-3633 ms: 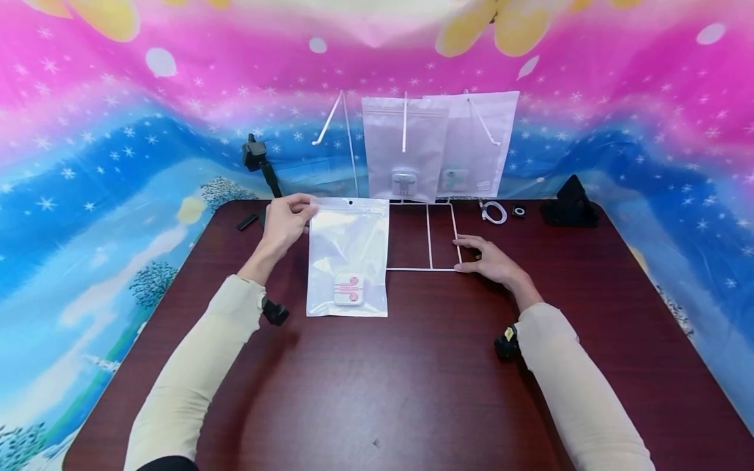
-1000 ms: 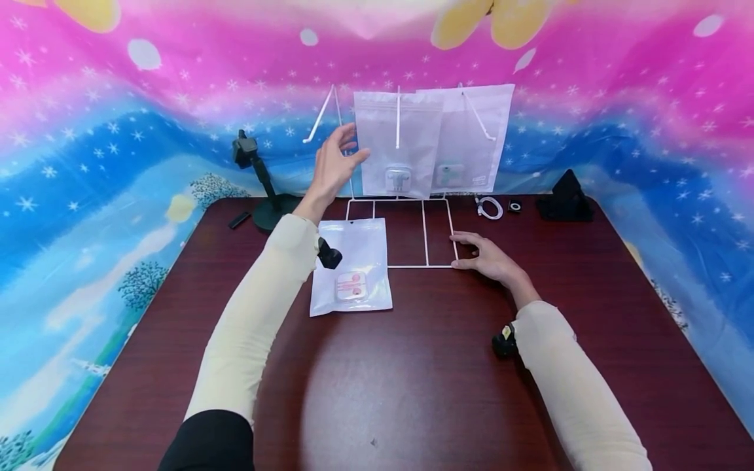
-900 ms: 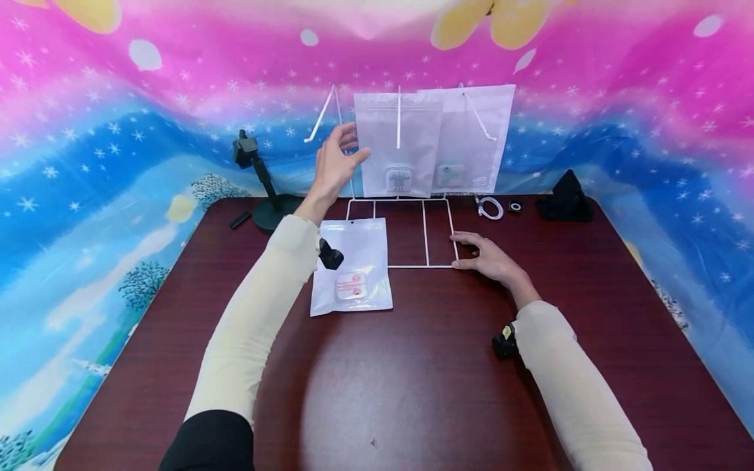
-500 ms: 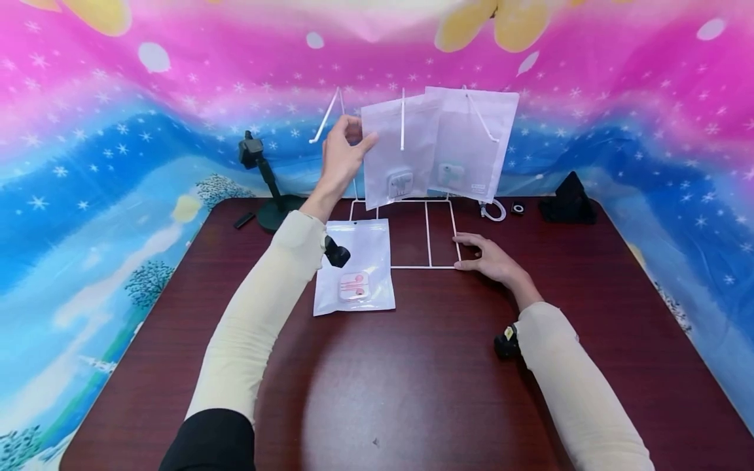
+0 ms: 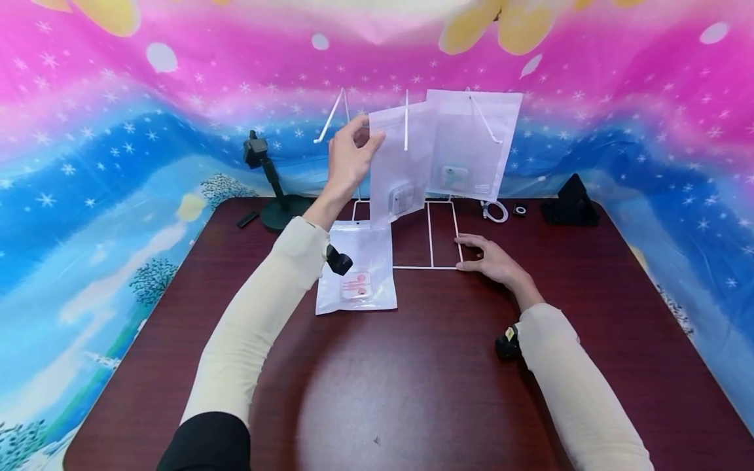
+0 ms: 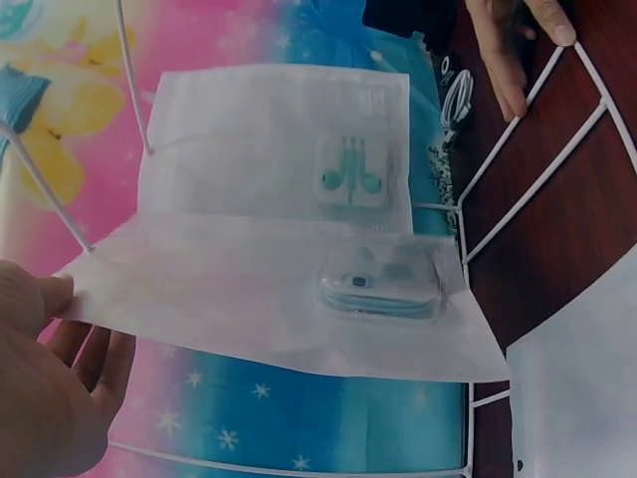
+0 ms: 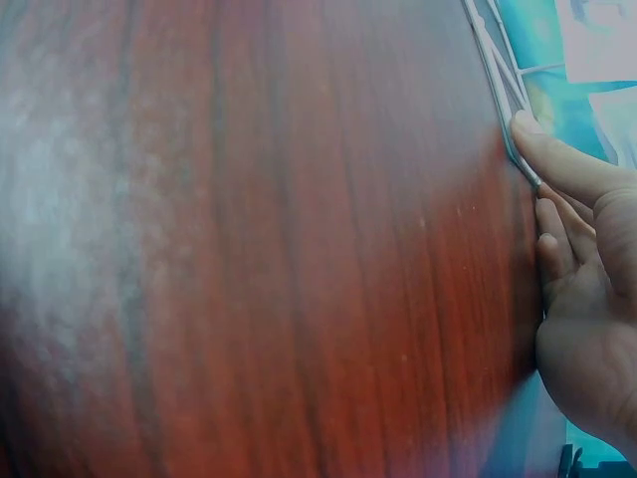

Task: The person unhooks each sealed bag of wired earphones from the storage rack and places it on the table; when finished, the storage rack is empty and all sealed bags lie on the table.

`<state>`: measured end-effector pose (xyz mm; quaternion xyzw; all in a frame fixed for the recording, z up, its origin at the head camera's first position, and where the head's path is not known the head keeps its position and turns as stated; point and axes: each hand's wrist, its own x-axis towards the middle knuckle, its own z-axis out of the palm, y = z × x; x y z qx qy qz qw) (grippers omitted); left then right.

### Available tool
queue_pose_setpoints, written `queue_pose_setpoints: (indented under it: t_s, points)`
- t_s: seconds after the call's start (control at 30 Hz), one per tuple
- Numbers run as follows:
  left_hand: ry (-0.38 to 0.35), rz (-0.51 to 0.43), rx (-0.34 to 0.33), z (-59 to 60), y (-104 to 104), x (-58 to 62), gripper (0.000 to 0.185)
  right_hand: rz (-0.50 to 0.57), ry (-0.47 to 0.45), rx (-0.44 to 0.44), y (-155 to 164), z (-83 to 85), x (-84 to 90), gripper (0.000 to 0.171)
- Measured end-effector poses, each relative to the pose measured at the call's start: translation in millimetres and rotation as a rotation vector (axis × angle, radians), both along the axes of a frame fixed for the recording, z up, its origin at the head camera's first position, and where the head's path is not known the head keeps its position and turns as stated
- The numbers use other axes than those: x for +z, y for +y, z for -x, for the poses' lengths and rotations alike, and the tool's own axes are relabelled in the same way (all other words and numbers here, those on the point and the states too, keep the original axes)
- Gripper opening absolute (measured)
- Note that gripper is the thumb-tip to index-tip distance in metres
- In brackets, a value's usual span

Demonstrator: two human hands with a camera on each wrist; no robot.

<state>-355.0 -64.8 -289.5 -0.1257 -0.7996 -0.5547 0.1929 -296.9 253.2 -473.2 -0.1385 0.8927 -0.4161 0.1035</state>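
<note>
My left hand (image 5: 349, 157) pinches the upper left edge of a white zip bag (image 5: 389, 163) on the middle hook of a white wire display rack (image 5: 430, 235). The bag is turned at a slant, its lower end swung forward. In the left wrist view, a clear case of earphones (image 6: 383, 289) shows through it. Behind it, a second zip bag (image 5: 450, 137) with green earphones (image 6: 353, 174) hangs on the right hook. My right hand (image 5: 491, 260) holds the rack's front right base corner, thumb and fingers at the wire.
A bag with pink earphones (image 5: 371, 252) lies on the table over the rack's left base. The left hook (image 5: 330, 118) bears nothing. Behind stand a black stand (image 5: 271, 173), a white coiled cable (image 5: 497, 211), a small round-faced device (image 5: 519, 210) and a black holder (image 5: 570, 203).
My left hand let go of the pink earphone bag on the table, rose to the middle bag, took its left edge and swung it forward. My right hand stayed at the rack.
</note>
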Motion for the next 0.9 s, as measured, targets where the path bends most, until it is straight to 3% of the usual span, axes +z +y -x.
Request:
queue_pose_setpoints:
  t_s: [0.37,0.9]
  points:
    - [0.146,-0.004,-0.022,-22.1,-15.2,-12.3,0.027,-0.008,-0.002,0.002,-0.2,-0.2,0.0,0.068]
    - [0.150,-0.010,-0.100,-70.3,-31.5,-1.9,0.025,-0.004,-0.008,-0.013,0.0,0.4,-0.7,0.068]
